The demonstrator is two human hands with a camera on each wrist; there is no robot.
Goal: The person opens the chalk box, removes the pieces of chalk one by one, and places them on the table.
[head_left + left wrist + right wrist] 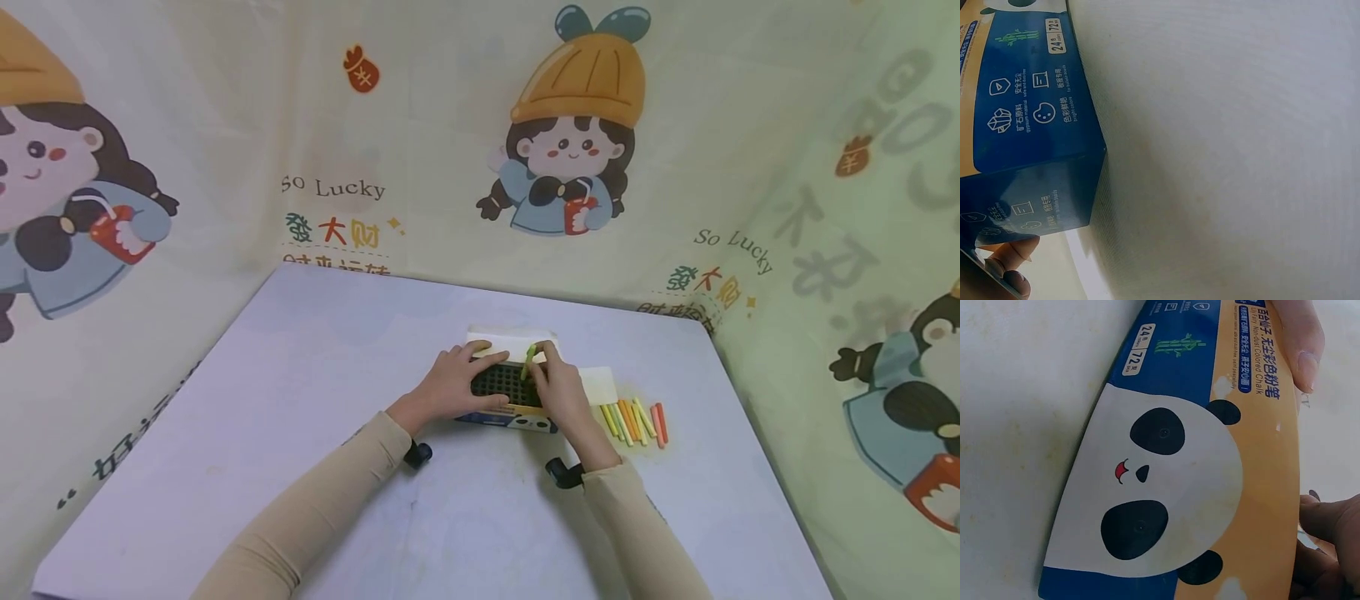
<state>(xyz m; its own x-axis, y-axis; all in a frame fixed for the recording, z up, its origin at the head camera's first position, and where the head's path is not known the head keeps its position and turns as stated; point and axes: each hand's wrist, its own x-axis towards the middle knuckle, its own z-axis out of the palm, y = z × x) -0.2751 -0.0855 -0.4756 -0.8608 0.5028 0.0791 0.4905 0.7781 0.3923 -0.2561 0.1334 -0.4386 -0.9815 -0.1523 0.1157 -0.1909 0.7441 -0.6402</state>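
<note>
On the table stands an open chalk box [510, 419], blue and tan with a panda printed on its front [1147, 469]. Inside is a dark insert [497, 379] full of round holes. My left hand [452, 383] grips the box's left end, its thumb over the near edge and its fingers spread toward the back. Over the right part of the insert, my right hand [558, 392] pinches a yellow-green chalk stick [529, 360] between thumb and fingers, held nearly upright. The left wrist view shows the box's blue side [1029, 137] and some fingertips [1016, 253] beyond it.
Right of the box lies a row of loose chalk sticks [630, 421] in yellow, green, orange and red. A white flap [598, 386] sticks out toward them, and the raised lid [513, 340] is behind. Printed cloth walls [435, 167] surround the white table [300, 375].
</note>
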